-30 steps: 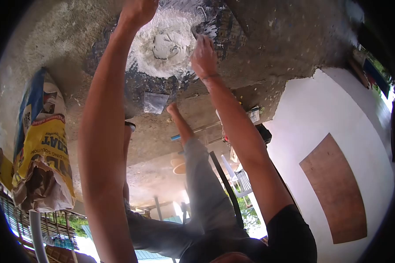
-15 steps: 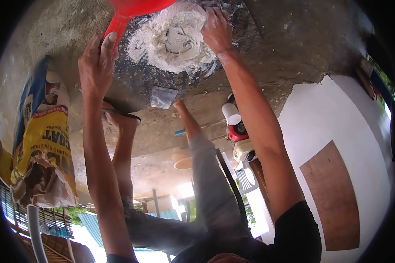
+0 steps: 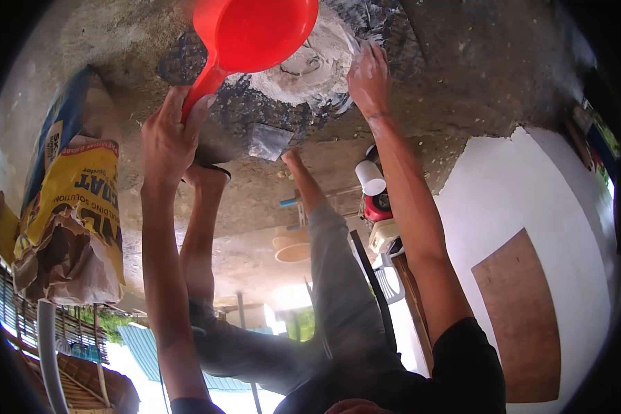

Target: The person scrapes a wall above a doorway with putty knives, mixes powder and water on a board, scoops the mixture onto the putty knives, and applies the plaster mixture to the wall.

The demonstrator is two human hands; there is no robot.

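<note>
My left hand (image 3: 169,141) is closed around the handle of a red plastic dipper (image 3: 262,34). The dipper's bowl hangs over the left part of a white powder mound (image 3: 293,81) and hides some of it. Wet grey-white paste (image 3: 312,63) lies in the mound's middle. At the mound's right edge, my right hand (image 3: 370,79) is closed on a thin, flat, whitened piece (image 3: 352,43); its exact kind is not clear. White residue coats the right fingers. A grey, shiny square sheet (image 3: 269,141) lies on the ground below the mound.
A torn yellow-and-blue powder bag (image 3: 72,221) stands at left. My feet (image 3: 207,176) are close to the mound. Farther back are a white cup-like container (image 3: 370,178), a red machine (image 3: 377,207) and a tan basin (image 3: 292,246). A white wall (image 3: 483,186) rises at right.
The dipper and my left hand have shifted right and down in the view, so more of the bowl shows and it covers more powder. My right hand has also shifted right and down.
</note>
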